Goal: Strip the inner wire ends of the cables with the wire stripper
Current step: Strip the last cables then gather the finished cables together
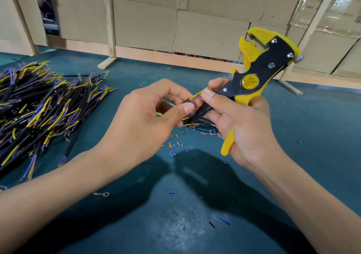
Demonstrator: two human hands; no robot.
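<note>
My right hand grips the handles of a yellow and black wire stripper, its jaws pointing up and away from me. The thumb and forefinger of that hand also pinch the yellow inner wire of a short black cable. My left hand pinches the same cable between thumb and fingers, just left of the stripper. Both hands are raised above the blue-green table. The cable's far end is hidden behind my fingers.
A large pile of black cables with yellow, blue and brown inner wires lies at the left. Small cut bits of insulation are scattered under my hands. A ring terminal lies near my left forearm. Cardboard panels on wooden frames wall off the back.
</note>
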